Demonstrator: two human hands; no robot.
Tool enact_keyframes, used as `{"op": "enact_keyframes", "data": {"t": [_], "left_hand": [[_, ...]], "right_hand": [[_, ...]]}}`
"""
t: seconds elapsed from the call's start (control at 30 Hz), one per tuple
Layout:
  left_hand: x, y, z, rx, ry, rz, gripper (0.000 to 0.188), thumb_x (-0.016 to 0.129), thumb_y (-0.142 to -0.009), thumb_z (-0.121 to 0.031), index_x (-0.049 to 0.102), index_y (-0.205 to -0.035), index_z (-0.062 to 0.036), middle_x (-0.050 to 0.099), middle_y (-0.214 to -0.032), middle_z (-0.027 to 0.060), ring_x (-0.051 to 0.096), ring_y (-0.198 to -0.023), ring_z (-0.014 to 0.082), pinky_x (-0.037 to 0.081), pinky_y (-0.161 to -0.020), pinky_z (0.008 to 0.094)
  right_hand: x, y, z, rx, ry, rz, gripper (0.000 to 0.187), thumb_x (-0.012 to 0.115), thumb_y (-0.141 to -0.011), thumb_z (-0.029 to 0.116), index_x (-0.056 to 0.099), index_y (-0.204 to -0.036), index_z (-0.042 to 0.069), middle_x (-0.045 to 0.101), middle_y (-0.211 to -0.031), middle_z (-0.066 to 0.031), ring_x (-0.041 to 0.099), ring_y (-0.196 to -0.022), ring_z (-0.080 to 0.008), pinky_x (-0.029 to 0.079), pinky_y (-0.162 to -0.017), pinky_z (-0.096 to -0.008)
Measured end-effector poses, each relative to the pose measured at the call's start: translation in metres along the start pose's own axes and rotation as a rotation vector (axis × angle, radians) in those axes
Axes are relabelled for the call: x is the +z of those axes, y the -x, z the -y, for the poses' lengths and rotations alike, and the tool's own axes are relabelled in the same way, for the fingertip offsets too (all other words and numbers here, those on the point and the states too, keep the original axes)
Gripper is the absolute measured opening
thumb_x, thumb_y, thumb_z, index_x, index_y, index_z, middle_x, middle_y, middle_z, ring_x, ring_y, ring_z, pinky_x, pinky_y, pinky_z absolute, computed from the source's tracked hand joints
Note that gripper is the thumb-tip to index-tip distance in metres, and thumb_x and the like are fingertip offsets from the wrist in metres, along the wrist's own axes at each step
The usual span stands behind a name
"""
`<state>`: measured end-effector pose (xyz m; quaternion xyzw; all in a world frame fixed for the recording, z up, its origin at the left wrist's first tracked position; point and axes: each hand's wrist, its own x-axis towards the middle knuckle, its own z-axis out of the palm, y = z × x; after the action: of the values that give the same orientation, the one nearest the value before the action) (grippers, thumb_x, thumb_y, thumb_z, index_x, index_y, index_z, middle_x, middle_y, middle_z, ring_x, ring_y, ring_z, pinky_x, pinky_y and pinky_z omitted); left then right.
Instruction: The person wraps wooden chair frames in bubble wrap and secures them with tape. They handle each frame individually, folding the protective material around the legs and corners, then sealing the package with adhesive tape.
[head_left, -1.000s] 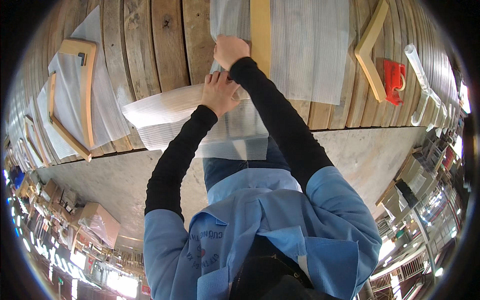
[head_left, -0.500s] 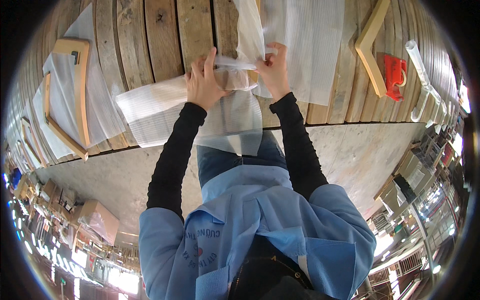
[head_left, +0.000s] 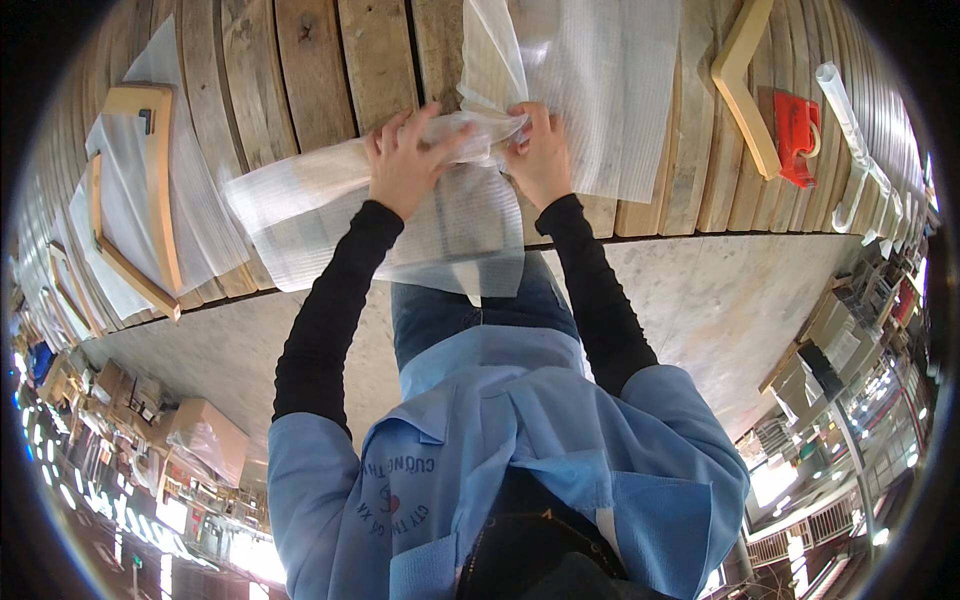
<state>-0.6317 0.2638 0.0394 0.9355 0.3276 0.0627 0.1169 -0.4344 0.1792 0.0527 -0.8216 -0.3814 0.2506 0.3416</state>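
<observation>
Both my hands work on a sheet of white translucent foam wrap [head_left: 300,215] that lies across the wooden slat table [head_left: 310,60] and hangs over its near edge. My left hand [head_left: 405,160] presses and grips the bunched wrap in the middle. My right hand [head_left: 540,150] pinches the same twisted bundle from the right side. What the wrap covers is hidden under the folds. A second foam sheet [head_left: 600,90] lies flat just beyond my right hand.
A wooden hanger [head_left: 745,85] lies bare at the right, beside a red tape dispenser [head_left: 800,135] and a rolled foam tube [head_left: 850,120]. At the left, wooden hangers [head_left: 150,200] rest on foam sheets. Concrete floor [head_left: 720,300] and cardboard boxes [head_left: 205,435] lie below.
My hands have drawn together and gathered the wrap into a tight twisted bundle. The pale wooden piece seen a second ago is now covered by the foam.
</observation>
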Motion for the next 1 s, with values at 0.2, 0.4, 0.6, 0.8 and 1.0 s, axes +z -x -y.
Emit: {"op": "enact_keyframes", "data": {"t": [0.2,0.4,0.6,0.8,1.0], "left_hand": [[0.030,0.030,-0.017,0.072,-0.134,-0.025,0.050,0.056,-0.096,-0.020,0.053,-0.145,-0.0312,0.048,-0.148,-0.0068,0.039,-0.141,0.0169,0.021,-0.110,0.0691],[0.005,0.016,-0.058,0.011,-0.162,0.096,0.069,0.061,-0.095,-0.045,0.036,-0.157,-0.0288,0.044,-0.150,0.0063,0.038,-0.142,0.0315,0.013,-0.108,0.0814],[0.001,0.015,-0.076,-0.067,-0.196,0.248,0.077,0.057,-0.095,-0.053,0.028,-0.161,-0.0243,0.037,-0.156,0.0143,0.028,-0.147,0.0428,0.014,-0.101,0.0900],[-0.003,0.010,-0.082,-0.101,-0.197,0.347,0.081,0.057,-0.095,-0.053,0.024,-0.162,-0.0219,0.027,-0.162,0.0171,0.024,-0.149,0.0472,0.015,-0.099,0.0909],[-0.008,0.003,-0.086,-0.114,-0.191,0.370,0.093,0.062,-0.091,-0.057,0.018,-0.163,-0.0177,0.026,-0.162,0.0199,0.020,-0.149,0.0514,0.021,-0.100,0.0888]], "right_hand": [[-0.007,-0.011,-0.029,0.011,-0.076,0.153,0.058,0.058,-0.082,-0.007,0.058,-0.133,0.019,0.064,-0.100,-0.0080,0.059,-0.082,-0.0237,0.051,-0.076,-0.0351],[-0.023,-0.071,-0.061,-0.287,0.593,-0.299,0.050,0.057,-0.098,0.033,0.048,-0.148,0.034,0.045,-0.154,-0.0089,0.035,-0.144,-0.0377,0.014,-0.116,-0.0692],[-0.051,-0.107,-0.092,-0.087,0.644,-0.349,0.042,0.052,-0.100,0.043,0.056,-0.140,0.029,0.049,-0.148,-0.0092,0.043,-0.136,-0.0379,0.019,-0.111,-0.0719],[0.035,-0.184,0.101,-0.523,0.461,-0.264,0.070,0.077,-0.076,0.055,0.062,-0.128,0.010,0.055,-0.132,-0.0139,0.049,-0.122,-0.0355,0.042,-0.098,-0.0509],[0.051,-0.266,0.072,-0.084,0.270,-0.185,0.034,0.069,-0.090,0.039,0.071,-0.110,0.012,0.072,-0.104,-0.0123,0.070,-0.087,-0.0343,0.055,-0.070,-0.0447]]}}
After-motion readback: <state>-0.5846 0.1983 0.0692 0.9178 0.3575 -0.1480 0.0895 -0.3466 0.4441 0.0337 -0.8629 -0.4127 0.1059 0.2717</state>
